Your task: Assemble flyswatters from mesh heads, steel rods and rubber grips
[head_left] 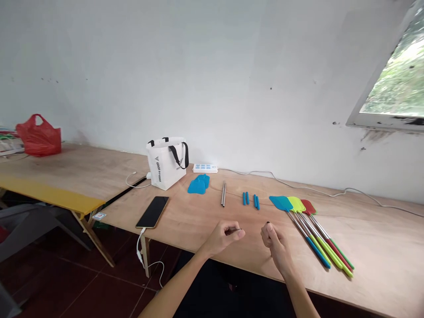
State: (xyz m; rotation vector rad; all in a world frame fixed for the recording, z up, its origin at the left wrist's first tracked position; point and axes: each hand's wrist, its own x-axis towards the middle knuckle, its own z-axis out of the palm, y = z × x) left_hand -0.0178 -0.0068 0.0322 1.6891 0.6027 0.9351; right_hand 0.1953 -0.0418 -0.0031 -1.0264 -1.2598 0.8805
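My left hand (222, 236) hovers over the near edge of the wooden table (198, 221), fingers curled in a pinch on a thin dark piece I cannot make out. My right hand (274, 243) is beside it, closed in a loose fist with a small dark tip at the fingertips. Beyond the hands lie two metal rods (223, 193), several short blue sleeves (251, 199) and a pile of blue swatter heads (199, 184). To the right lie finished fly swatters (309, 227) in blue, yellow-green and red.
A white tote bag (167, 161) stands at the back next to a white power strip (205, 168) with its cable along the wall. A phone (153, 212) lies at the table's left edge, charging. A red plastic bag (39, 135) sits far left. A window (394, 84) is at right.
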